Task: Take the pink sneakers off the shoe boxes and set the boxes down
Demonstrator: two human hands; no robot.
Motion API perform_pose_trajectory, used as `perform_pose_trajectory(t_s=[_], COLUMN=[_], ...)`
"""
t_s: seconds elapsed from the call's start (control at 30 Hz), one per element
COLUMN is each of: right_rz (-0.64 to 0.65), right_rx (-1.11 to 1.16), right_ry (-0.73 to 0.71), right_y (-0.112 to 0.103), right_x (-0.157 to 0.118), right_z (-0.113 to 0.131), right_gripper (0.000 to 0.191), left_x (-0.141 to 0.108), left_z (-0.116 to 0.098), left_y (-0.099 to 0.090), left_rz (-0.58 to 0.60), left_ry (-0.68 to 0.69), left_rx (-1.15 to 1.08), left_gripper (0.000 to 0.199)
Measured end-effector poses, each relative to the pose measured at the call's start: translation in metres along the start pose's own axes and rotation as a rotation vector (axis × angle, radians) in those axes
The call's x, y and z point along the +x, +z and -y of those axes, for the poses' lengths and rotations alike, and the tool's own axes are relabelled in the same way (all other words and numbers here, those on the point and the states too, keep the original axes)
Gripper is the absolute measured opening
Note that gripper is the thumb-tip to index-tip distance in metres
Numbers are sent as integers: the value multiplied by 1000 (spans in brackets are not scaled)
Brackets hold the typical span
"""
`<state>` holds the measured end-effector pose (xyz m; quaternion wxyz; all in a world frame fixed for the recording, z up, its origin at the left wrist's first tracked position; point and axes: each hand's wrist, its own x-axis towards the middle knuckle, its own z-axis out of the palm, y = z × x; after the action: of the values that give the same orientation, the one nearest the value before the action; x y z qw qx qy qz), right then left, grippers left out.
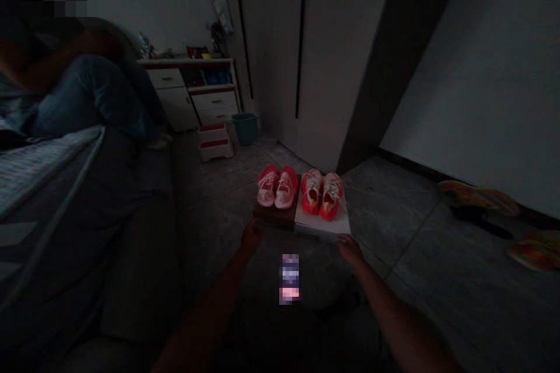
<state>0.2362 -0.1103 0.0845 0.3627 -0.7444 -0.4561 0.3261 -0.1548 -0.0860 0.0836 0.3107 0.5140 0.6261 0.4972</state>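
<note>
- Both bare arms out, reaches forward and low, bringing the forearms up from the bottom of the view and closer together toward the hands.
- Bends the left hand inward, to the near left corner of a dark brown, low rectangular box.
- Sets the right hand at the near right corner of a white, low rectangular box, with fingers curled toward the edge.
- Shows neither hand clenched around a shoe; cannot tell whether grasping the corners or only touching.
- Has both boxes side by side on the grey tiled floor, bearing a pair of pink lace-up shoes on the brown one and a pair of orange-red and pink shoes with pale laces on the white one.
- Loses the fingertips in shadow and blur.
- Blocks out, with pixels, a small bright rectangle between the forearms and the head of a seated person in blue jeans, cut off at the left edge.
</note>
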Motion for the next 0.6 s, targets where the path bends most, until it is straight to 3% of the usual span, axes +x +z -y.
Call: perform_pose_trajectory(t_s=[0.07,0.17,0.27,0.37,0.47,0.53,0.6], right_rz=[-13,0,3,-67,-125,-106,-22], right_rx=[68,270,419,446,396,351,293], right_ry=[-65,-271,-524,-794,-979,-1022,-997], right_y=[-3,-20,-51,-86,-107,-108,-99], right_x=[3,7,-10,-53,-81,-68,-30], right_z=[17,64,129,188,228,243,251], right_gripper=[58,78,87,88,99,108,116], left_x=[9,26,19,-13,-25,4,58], left_z=[-26,-86,-162,-233,-279,-293,-293], left_y=[1,-10,-39,-77,-100,-95,-74], left_rz=[-9,-2,24,-18,-84,-76,-20], left_ry=[12,192,462,739,901,928,907], left_rx=[-113,-266,-337,-330,-310,-291,-283], left_gripper=[69,102,109,115,115,106,96])
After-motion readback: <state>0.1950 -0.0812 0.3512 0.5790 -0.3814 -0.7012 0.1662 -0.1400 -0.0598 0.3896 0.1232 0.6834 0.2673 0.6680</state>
